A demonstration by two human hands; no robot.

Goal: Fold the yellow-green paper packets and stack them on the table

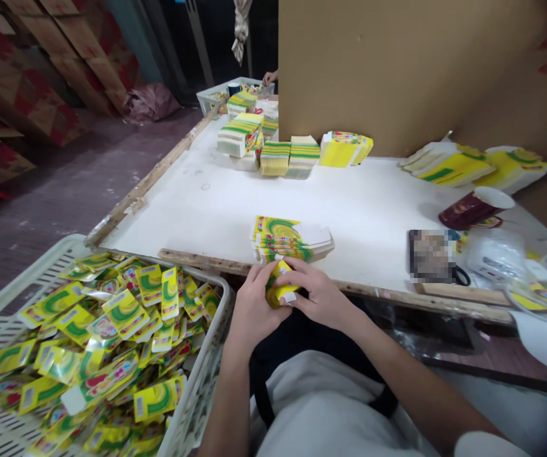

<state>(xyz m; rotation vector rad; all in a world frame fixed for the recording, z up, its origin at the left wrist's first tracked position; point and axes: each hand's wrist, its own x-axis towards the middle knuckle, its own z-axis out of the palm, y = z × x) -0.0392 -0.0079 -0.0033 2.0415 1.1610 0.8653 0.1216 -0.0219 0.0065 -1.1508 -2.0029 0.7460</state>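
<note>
Just in front of the table's front edge, a small yellow-and-green printed carton (282, 271) is held between both hands. My left hand (261, 303) grips it from the left, fingers curled round its side. From the right, my right hand (315, 289) pinches it, with thumb and fingers near a white flap. On the table beyond my hands lies a fanned stack of flat printed cartons (285, 238). To the left, a white plastic basket (74, 246) holds many yellow cartons (124, 314) in a loose heap.
More carton stacks (275, 157) stand along the back of the white table (183, 197), before a cardboard partition (397, 70). At right are a dark red paper cup (468, 206), a blurred-out item (430, 254) and a clear plastic package (497, 257). Another person's hand (268, 78) shows behind.
</note>
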